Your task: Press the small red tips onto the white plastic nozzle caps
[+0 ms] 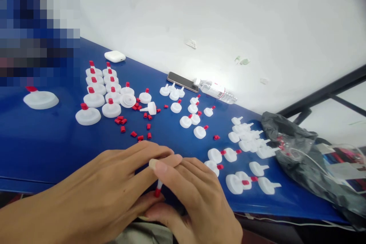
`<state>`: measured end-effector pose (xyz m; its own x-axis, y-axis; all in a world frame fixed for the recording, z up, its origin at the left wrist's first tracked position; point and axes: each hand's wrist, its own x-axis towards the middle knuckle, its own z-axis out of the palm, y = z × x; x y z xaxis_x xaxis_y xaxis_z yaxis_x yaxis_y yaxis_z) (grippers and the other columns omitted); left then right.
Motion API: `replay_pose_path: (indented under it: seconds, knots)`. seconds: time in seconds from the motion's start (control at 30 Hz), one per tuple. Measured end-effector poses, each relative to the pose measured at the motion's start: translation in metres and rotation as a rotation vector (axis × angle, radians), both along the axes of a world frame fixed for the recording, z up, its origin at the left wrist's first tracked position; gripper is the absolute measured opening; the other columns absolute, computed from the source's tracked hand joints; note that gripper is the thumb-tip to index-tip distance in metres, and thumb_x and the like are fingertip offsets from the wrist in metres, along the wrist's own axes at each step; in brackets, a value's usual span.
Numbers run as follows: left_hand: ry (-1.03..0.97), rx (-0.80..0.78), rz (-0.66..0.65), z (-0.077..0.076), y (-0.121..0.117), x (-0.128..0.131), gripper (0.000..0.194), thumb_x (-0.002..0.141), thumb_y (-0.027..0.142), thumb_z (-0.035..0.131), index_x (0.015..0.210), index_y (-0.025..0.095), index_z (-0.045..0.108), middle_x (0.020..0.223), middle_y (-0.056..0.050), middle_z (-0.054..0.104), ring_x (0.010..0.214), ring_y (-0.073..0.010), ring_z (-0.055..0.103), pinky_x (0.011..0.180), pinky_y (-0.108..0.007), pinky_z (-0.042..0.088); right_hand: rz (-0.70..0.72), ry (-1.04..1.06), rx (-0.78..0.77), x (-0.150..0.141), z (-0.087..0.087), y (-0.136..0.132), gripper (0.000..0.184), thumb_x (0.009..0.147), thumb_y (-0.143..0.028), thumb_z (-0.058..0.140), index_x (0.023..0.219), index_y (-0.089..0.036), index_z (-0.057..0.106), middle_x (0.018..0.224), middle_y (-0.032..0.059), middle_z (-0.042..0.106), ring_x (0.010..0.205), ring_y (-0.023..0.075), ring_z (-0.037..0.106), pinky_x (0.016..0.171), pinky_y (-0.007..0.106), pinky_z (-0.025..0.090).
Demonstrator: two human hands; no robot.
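Observation:
Close to the table's front edge, my left hand [120, 177] and my right hand [200, 190] come together, fingers overlapping, around a white nozzle cap [159, 184]. Only its narrow spout shows, with a small red tip cap [157, 193] pointing down by my left thumb. The rest of it is hidden under the fingers. Just beyond my hands lie loose red tip caps [134, 134]. Left of these stand rows of white nozzle caps with red tips [111, 110]. To the right, more nozzle caps [234, 184] lie on their sides, some with red tips and some bare.
The blue table [57, 148] meets a white wall. Along it lie a white earphone case [114, 56], a phone [183, 81] and a clear bottle [215, 90]. A dark plastic bag [309, 175] occupies the right end beside a black metal frame [314, 95].

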<state>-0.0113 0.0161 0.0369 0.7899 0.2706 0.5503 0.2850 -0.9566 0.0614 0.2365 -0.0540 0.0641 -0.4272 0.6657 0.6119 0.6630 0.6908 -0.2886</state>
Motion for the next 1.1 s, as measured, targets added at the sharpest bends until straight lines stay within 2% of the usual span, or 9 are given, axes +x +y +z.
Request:
replay_pose_path:
  seconds: [0.13,0.27,0.4,0.5,0.6,0.7,0.8,0.93,1.1]
  knots:
    - [0.025,0.040,-0.018,0.005,0.001,0.000,0.038,0.134,0.027,0.041,0.159,0.020,0.069,0.152,-0.012,0.089,0.135,-0.0282,0.089,0.085,-0.034,0.080,0.025,-0.009,0.004,0.000,0.002,0.003,0.050,0.115,-0.020,0.083,0.162,-0.028,0.069,0.128,-0.0009,0.099,0.106,0.0224,0.098,0.092,0.032,0.079]
    - [-0.065,0.025,-0.015,0.005,0.002,0.004,0.035,0.134,0.024,0.038,0.153,0.016,0.067,0.140,-0.012,0.093,0.128,-0.0250,0.092,0.079,-0.030,0.078,0.002,-0.026,0.000,-0.002,0.003,0.003,0.045,0.120,-0.023,0.080,0.162,-0.028,0.066,0.124,-0.0030,0.099,0.105,0.0186,0.097,0.090,0.032,0.077]
    - [-0.090,-0.018,0.035,0.001,0.001,0.007,0.039,0.138,0.036,0.032,0.156,0.022,0.063,0.137,-0.005,0.095,0.124,-0.0181,0.092,0.078,-0.028,0.075,0.012,-0.014,0.057,-0.002,-0.001,0.005,0.036,0.125,-0.027,0.076,0.160,-0.026,0.069,0.119,-0.0064,0.098,0.103,0.0148,0.096,0.084,0.032,0.073]
    - [-0.075,-0.002,0.073,-0.003,0.000,0.006,0.039,0.139,0.038,0.031,0.160,0.025,0.061,0.142,0.000,0.095,0.126,-0.0148,0.092,0.076,-0.029,0.074,0.014,-0.005,0.063,-0.002,-0.004,0.007,0.034,0.125,-0.028,0.077,0.159,-0.025,0.070,0.122,-0.0073,0.098,0.108,0.0128,0.096,0.085,0.031,0.071]
    - [-0.063,0.025,0.082,-0.004,-0.002,0.004,0.038,0.138,0.039,0.033,0.160,0.024,0.060,0.144,0.001,0.095,0.126,-0.0141,0.092,0.073,-0.030,0.073,0.016,0.005,0.059,-0.003,-0.004,0.006,0.034,0.124,-0.025,0.079,0.157,-0.025,0.071,0.124,-0.0075,0.098,0.111,0.0124,0.095,0.088,0.030,0.071]
    - [-0.034,0.014,0.109,-0.004,-0.006,0.003,0.041,0.138,0.038,0.027,0.162,0.027,0.058,0.145,0.001,0.094,0.127,-0.0142,0.092,0.070,-0.031,0.070,0.010,0.005,0.051,-0.003,-0.002,0.005,0.036,0.123,-0.025,0.080,0.158,-0.026,0.072,0.128,-0.0070,0.098,0.113,0.0123,0.095,0.093,0.028,0.072]
    - [0.008,-0.004,0.112,-0.004,-0.009,0.003,0.043,0.137,0.033,0.023,0.162,0.029,0.058,0.145,0.001,0.093,0.128,-0.0155,0.092,0.068,-0.031,0.066,0.000,0.013,0.056,-0.002,-0.002,0.004,0.036,0.124,-0.033,0.080,0.159,-0.028,0.073,0.132,-0.0062,0.098,0.115,0.0129,0.096,0.099,0.025,0.073]
    - [0.003,-0.012,0.130,-0.005,-0.013,0.001,0.045,0.134,0.029,0.029,0.169,0.028,0.057,0.143,-0.001,0.094,0.126,-0.0196,0.092,0.067,-0.031,0.063,0.024,0.027,0.043,-0.001,-0.003,0.003,0.040,0.124,-0.042,0.083,0.160,-0.029,0.072,0.131,-0.0058,0.098,0.112,0.0140,0.096,0.102,0.024,0.073]
    - [0.059,0.055,0.155,-0.006,-0.019,-0.004,0.047,0.131,0.024,0.036,0.174,0.025,0.053,0.152,-0.002,0.092,0.132,-0.0185,0.090,0.072,-0.033,0.066,0.016,0.050,0.038,-0.002,-0.004,0.000,0.035,0.124,-0.039,0.081,0.157,-0.028,0.074,0.129,-0.0050,0.098,0.112,0.0126,0.095,0.107,0.022,0.071]
